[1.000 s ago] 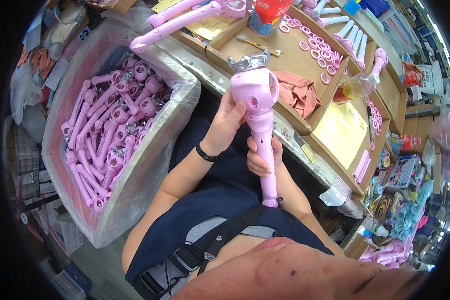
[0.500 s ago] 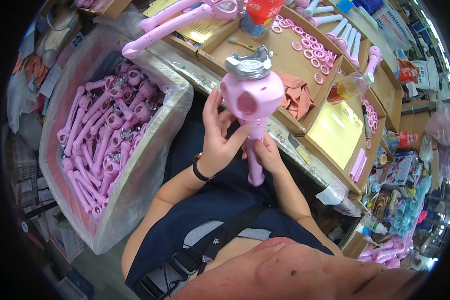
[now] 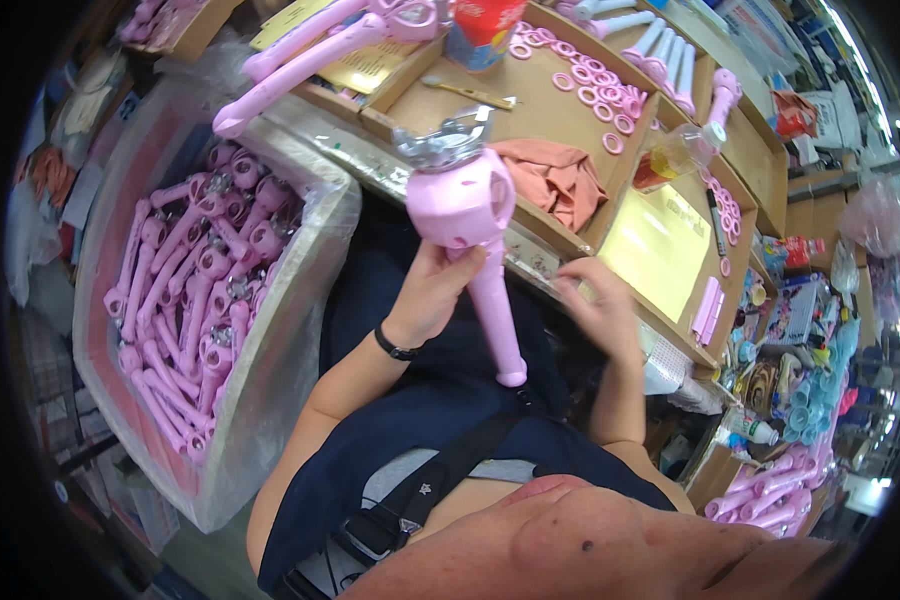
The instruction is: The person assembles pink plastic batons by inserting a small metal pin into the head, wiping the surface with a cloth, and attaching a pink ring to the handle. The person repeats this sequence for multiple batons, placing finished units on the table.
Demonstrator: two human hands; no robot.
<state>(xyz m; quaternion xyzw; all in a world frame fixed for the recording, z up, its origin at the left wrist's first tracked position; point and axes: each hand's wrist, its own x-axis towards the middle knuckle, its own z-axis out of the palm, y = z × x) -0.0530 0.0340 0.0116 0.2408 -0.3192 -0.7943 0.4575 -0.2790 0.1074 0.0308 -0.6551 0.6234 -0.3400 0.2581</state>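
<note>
A pink plastic toy wand (image 3: 460,210) with a round, windowed head and a silver crown (image 3: 448,140) stands tilted in my left hand (image 3: 435,290), which grips it just below the head. Its handle slants down towards my lap. My right hand (image 3: 602,305) is off the wand, beside the table edge, fingers loosely bent and blurred by motion; nothing shows in it. In front of the wand lies an orange cloth (image 3: 555,182) in a shallow cardboard tray (image 3: 400,92).
At left, a plastic-lined bin (image 3: 305,290) holds many pink wands. Pink rings (image 3: 595,85), a brush (image 3: 470,92), a yellow sheet (image 3: 660,255), a marker (image 3: 716,222) and a bottle (image 3: 675,158) lie in the trays. Two pink wands (image 3: 300,75) lie across the tray edge.
My right hand has let go of the wand's handle and moved right. The wand has shifted left and turned in my left hand, which now grips just under the head.
</note>
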